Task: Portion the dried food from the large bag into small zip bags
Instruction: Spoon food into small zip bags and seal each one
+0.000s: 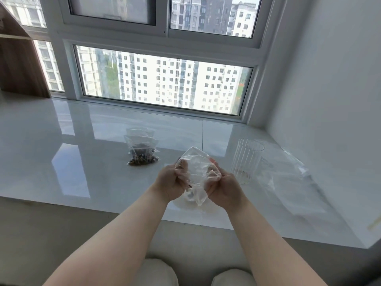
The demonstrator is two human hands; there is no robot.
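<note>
Both hands hold one small clear zip bag (195, 172) above the front of the white sill (82, 162). My left hand (173, 181) grips its left side and my right hand (223, 187) grips its right side, fingers curled into the plastic. The bag looks nearly empty, with a few dark bits near my right fingers. Two or three small zip bags (142, 149) with dark dried food lie stacked further back to the left. A large clear bag (288, 174) lies flat at the right, looking mostly empty.
A ribbed clear glass cup (246, 159) stands upright just right of my right hand, beside the large bag. A window runs behind the sill, a white wall closes the right side, and a wooden shelf stands at far left. My knees show below.
</note>
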